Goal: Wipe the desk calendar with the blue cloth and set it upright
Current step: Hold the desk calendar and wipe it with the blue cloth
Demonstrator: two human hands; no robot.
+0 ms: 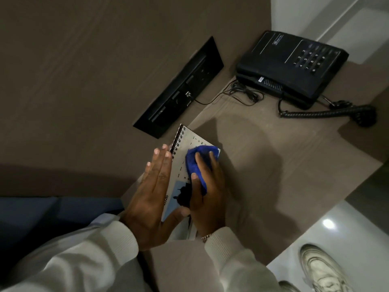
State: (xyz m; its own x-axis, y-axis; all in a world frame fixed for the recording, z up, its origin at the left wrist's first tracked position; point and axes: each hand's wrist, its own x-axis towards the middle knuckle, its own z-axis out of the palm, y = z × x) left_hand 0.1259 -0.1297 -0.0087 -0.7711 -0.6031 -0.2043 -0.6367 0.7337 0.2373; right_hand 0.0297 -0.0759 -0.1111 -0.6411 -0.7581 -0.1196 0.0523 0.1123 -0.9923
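Observation:
The spiral-bound desk calendar (185, 144) lies flat on the brown desk (263, 165), next to the wall panel. Its page shows a date grid and a blue picture with a dark silhouette. My left hand (151, 199) rests flat along the calendar's left edge, fingers straight and together, pressing it down. My right hand (207, 197) grips the bunched blue cloth (200, 163) and presses it on the calendar's page, near the far right corner. Both hands cover much of the calendar's near half.
A black desk telephone (292, 66) with a coiled cord (328, 112) stands at the back right. A black socket panel (181, 87) sits in the wall, with a thin cable running from it. A shoe (322, 268) shows on the pale floor at bottom right.

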